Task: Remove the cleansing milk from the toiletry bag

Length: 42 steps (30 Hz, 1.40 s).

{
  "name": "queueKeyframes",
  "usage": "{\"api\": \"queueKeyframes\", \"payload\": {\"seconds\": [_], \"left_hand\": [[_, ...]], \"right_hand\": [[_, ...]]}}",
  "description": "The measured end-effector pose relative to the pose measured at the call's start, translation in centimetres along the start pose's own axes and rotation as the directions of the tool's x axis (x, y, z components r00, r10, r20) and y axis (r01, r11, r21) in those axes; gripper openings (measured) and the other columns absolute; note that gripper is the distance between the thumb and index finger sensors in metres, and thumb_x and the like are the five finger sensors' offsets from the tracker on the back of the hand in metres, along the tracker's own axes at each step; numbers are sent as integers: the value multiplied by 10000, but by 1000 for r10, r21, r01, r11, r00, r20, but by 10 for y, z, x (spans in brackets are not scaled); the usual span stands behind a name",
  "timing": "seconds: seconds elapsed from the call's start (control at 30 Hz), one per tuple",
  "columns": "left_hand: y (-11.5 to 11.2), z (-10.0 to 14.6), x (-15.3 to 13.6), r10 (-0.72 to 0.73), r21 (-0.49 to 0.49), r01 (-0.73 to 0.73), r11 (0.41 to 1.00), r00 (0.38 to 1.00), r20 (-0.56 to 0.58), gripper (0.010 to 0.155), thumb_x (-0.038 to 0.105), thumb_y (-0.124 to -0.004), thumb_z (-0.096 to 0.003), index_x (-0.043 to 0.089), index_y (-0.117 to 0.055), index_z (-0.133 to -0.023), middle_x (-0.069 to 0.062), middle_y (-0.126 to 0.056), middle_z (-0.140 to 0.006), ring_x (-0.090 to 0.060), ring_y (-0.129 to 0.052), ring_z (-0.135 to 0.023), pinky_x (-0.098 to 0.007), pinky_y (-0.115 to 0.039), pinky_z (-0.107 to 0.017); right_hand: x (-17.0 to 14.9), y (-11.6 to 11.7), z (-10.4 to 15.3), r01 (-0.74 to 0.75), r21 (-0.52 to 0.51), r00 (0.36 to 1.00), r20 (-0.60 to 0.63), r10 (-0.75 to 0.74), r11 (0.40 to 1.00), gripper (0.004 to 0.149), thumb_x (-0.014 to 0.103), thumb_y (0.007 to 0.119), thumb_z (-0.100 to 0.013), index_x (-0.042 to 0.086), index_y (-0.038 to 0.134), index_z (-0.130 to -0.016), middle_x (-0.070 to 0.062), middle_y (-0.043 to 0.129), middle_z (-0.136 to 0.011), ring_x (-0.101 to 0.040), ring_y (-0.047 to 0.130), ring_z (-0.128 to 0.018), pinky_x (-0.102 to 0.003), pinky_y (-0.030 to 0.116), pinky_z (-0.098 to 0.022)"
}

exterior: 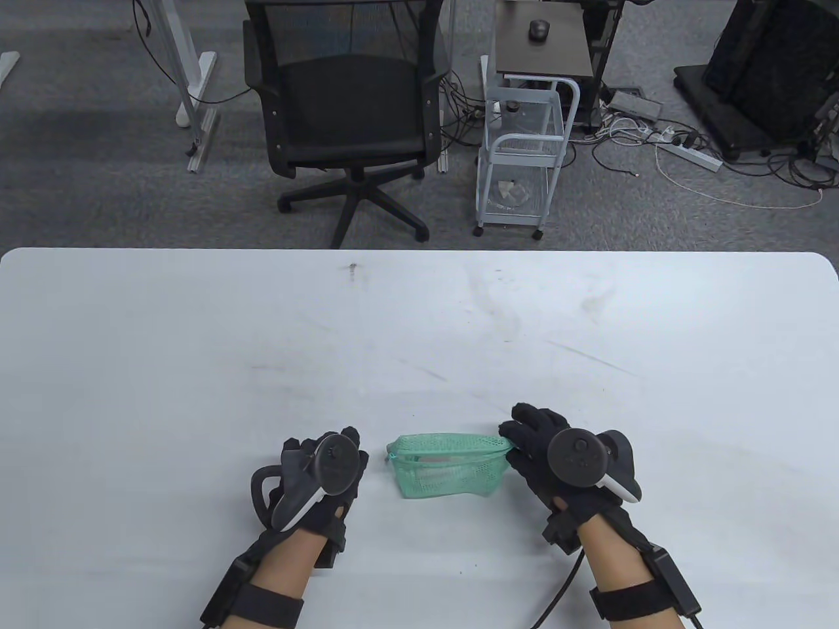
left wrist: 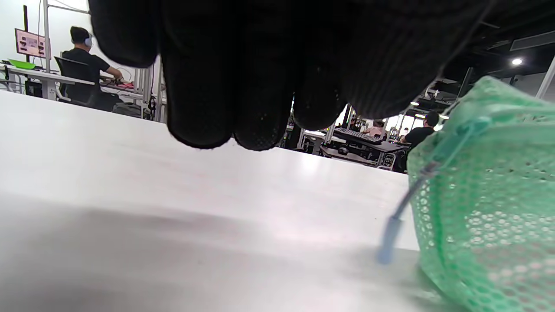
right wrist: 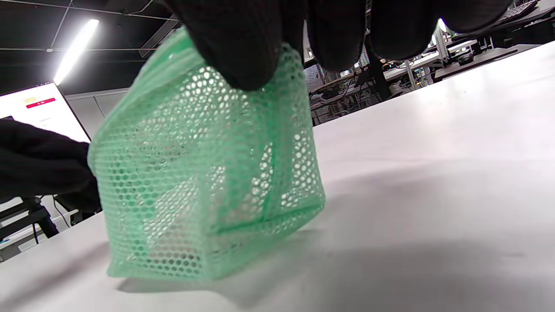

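Both hands low-center in table view. Right hand point(exterior: 547, 452) pinches the toiletry bag point(exterior: 449, 465) at its right top edge; left hand point(exterior: 321, 472) curled loosely just beside it, holding nothing. Cleansing milk dimly visible inside. Desk point(exterior: 419, 327) bare toward upper frame.

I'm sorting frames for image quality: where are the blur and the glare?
Left wrist view: the green mesh toiletry bag and its zip pull are soft, and the white table is smeared. Right wrist view: a ceiling strip light flares at top left, yet the mesh is sharp. Table view: evenly lit, sharp.
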<state>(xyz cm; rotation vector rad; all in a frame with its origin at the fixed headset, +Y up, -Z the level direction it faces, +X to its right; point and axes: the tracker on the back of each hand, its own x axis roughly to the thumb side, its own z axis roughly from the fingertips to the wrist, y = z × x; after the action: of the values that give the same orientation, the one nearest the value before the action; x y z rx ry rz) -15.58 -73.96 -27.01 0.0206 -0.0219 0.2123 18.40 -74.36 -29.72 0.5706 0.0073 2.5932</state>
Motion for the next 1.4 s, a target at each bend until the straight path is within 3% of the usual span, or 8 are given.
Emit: {"api": "queueKeyframes", "payload": {"seconds": [0.37,0.7,0.8,0.97,1.17,1.4], "left_hand": [[0,11,21,74,8,-76,997,987,146,580,472,-899,-476,259,-811,-1007,-96,-940,-1007,-405,-974,-857,-657,-616,-729],[-1,14,29,57,11,-61,998,980,192,675,481,-906,-470,295,-691,-1083,-74,-873,-1078,-405,-916,-931,-664,-586,-747],[-2,13,29,48,5,-50,999,980,194,638,464,-908,-473,302,-729,-1064,-74,-886,-1067,-408,-919,-927,-665,-589,-745],[-4,11,29,36,-17,-34,999,983,181,466,398,-903,-490,269,-894,-938,-66,-995,-953,-398,-1010,-814,-664,-609,-731],[-1,13,31,2,48,-11,999,984,180,424,376,-916,-482,246,-942,-884,-83,-1037,-894,-394,-1056,-746,-659,-644,-715],[1,14,31,21,59,-32,998,983,181,415,380,-919,-477,241,-957,-865,-88,-1059,-859,-390,-1077,-705,-645,-668,-703]], "right_hand": [[23,9,2,14,22,995,100,-16,1000,651,375,900,-507,9,739,-1020,-335,595,-1145,-701,594,-927,-760,547,-638],[43,17,3,-20,9,978,208,18,1000,429,220,886,-526,86,844,-931,-301,662,-1124,-683,638,-923,-756,571,-635],[46,17,4,-20,20,975,223,15,1000,414,199,890,-523,106,852,-925,-296,659,-1128,-684,632,-927,-757,565,-639],[45,17,4,-16,32,975,221,9,999,425,193,893,-522,106,844,-935,-296,656,-1130,-687,620,-930,-758,561,-640],[44,15,4,9,56,974,227,-22,998,526,249,916,-511,58,787,-984,-309,627,-1138,-684,618,-931,-757,557,-642],[50,8,8,32,7,960,279,-32,999,547,270,907,-516,47,769,-996,-319,602,-1144,-689,605,-931,-756,557,-642]]}}
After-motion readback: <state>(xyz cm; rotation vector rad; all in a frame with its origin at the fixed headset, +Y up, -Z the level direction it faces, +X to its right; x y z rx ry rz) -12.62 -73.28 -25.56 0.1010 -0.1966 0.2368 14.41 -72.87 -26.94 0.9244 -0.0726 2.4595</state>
